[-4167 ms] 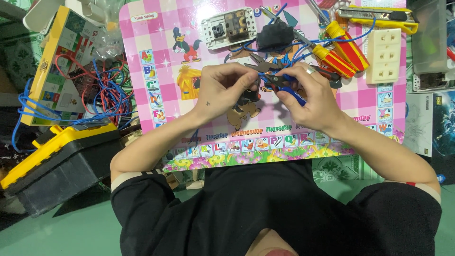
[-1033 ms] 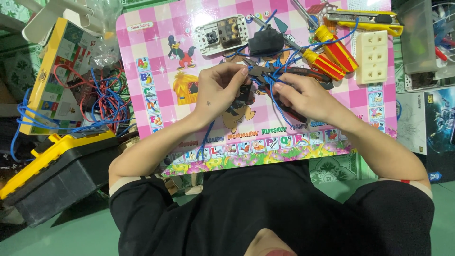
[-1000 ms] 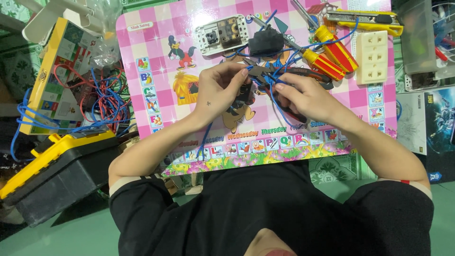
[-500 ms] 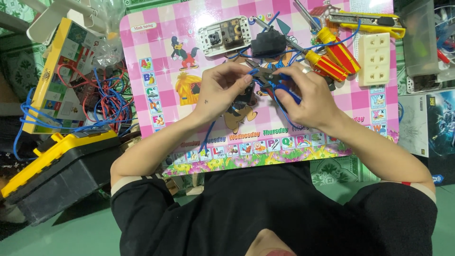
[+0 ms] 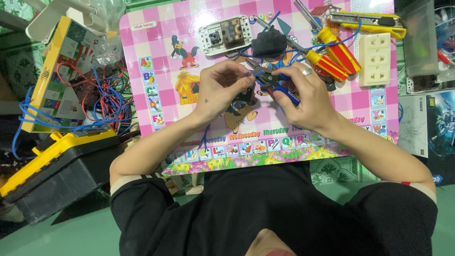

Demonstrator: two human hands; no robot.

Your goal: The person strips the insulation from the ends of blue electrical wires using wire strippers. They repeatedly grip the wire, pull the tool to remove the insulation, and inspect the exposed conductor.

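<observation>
Over a pink checkered tabletop (image 5: 151,95), the left hand (image 5: 222,87) pinches a blue wire (image 5: 251,73) while the right hand (image 5: 303,97) closes its grip on blue-handled pliers (image 5: 275,85) at that wire. Beyond the hands lie a white switch module (image 5: 225,34), red-and-yellow screwdrivers (image 5: 332,59) and a cream socket strip (image 5: 375,59); a yellow-and-black toolbox (image 5: 52,170) sits at left.

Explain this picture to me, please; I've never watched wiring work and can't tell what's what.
One camera on the person's head looks down at their own bare hands. The right hand grips blue-handled pliers on a blue wire that the left hand pinches, along with a small dark part. They work over a pink children's desk. On it lie an opened switch module, red-and-yellow screwdrivers, a cream triple socket and a yellow utility knife. A tangle of wires sits left.
</observation>
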